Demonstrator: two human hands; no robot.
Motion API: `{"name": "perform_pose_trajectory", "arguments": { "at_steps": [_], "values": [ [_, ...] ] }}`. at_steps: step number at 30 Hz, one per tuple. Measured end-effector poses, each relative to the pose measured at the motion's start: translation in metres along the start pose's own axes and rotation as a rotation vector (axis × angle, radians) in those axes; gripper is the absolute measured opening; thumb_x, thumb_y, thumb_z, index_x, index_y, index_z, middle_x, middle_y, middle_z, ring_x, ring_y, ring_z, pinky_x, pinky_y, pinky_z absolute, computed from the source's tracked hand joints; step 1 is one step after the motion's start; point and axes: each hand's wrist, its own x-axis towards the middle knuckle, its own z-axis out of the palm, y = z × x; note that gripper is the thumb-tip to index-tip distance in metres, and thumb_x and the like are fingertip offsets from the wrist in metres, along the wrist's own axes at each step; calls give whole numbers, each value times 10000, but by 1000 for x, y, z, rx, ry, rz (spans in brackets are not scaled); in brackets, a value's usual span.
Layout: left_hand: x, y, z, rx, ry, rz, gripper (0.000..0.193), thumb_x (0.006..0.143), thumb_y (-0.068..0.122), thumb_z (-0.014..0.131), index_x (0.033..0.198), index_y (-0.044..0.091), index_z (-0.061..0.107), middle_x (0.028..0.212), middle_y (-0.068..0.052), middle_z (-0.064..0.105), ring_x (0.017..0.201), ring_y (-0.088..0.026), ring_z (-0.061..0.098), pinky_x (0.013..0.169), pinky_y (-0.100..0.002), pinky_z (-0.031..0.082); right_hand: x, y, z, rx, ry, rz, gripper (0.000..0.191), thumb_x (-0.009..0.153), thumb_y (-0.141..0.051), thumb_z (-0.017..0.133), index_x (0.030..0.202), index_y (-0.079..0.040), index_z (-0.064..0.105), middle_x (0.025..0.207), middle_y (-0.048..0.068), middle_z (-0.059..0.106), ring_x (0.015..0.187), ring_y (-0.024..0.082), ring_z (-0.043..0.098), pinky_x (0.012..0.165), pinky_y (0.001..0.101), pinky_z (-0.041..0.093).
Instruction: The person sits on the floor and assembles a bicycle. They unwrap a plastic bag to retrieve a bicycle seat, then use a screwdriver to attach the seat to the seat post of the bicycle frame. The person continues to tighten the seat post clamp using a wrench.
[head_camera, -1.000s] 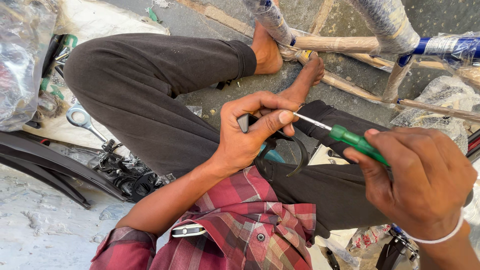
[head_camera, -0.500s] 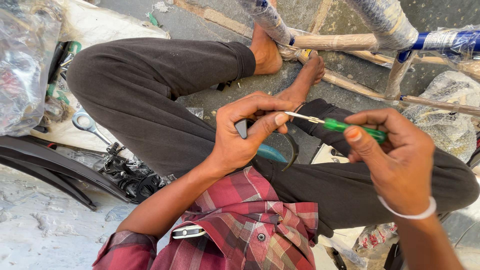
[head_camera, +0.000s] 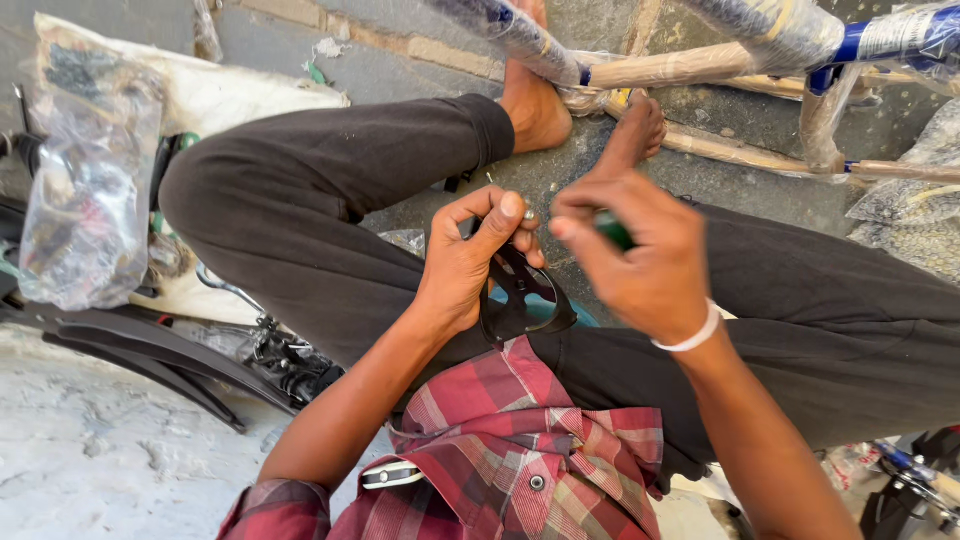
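Observation:
My left hand (head_camera: 470, 262) pinches a small black curved plastic part (head_camera: 522, 300) between thumb and fingers, above my lap. My right hand (head_camera: 640, 255) is closed around a green-handled screwdriver (head_camera: 612, 230), of which only a bit of the handle shows; its tip is hidden behind my fingers, close to the top of the black part. A small silvery screw (head_camera: 529, 214) shows at my left fingertips. I sit on the ground with legs in dark trousers and bare feet (head_camera: 540, 110).
A wrapped bicycle frame (head_camera: 700, 60) lies across the top by my feet. A clear plastic bag of parts (head_camera: 85, 200) and black mudguards (head_camera: 130, 350) lie at the left, with scissors (head_camera: 225, 285) and a black chain-like heap (head_camera: 290, 365) nearby.
My right hand has moved left and in toward my left hand, so the screwdriver shaft, earlier visible, is now hidden. The black part has turned to show its face.

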Motion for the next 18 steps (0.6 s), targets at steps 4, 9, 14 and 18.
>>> {"name": "perform_pose_trajectory", "arguments": {
  "at_steps": [4, 9, 14, 18],
  "values": [
    [25, 6, -8, 230, -14, 138, 344, 1056, 312, 682, 874, 22, 646, 822, -27, 638, 751, -99, 606, 704, -253, 479, 19, 19, 27, 79, -34, 100, 163, 952, -29, 769, 1096, 13, 705, 937, 90, 684, 789, 145, 693, 706, 285, 535],
    [82, 27, -30, 411, -68, 230, 384, 1047, 363, 679, 852, 33, 654, 774, -20, 637, 721, -92, 619, 691, -254, 490, 56, 51, 50, 109, 45, 167, 131, 989, -65, 749, 1076, 3, 678, 960, 79, 686, 812, 127, 734, 709, 272, 557],
    [135, 29, -51, 414, 31, 204, 389, 1016, 406, 662, 921, 31, 701, 746, -7, 621, 677, -90, 617, 636, -240, 474, 101, 95, 74, -52, 116, 209, 95, 999, -94, 745, 1057, -24, 716, 851, 68, 698, 708, 158, 636, 647, 306, 470],
    [168, 20, -76, 264, 327, 120, 398, 971, 422, 672, 940, 27, 705, 692, 3, 594, 606, -103, 624, 569, -250, 505, 134, 130, 94, -163, 260, 208, 107, 1014, -91, 742, 1073, -16, 693, 889, 80, 715, 760, 133, 675, 675, 300, 512]
  ]
}}
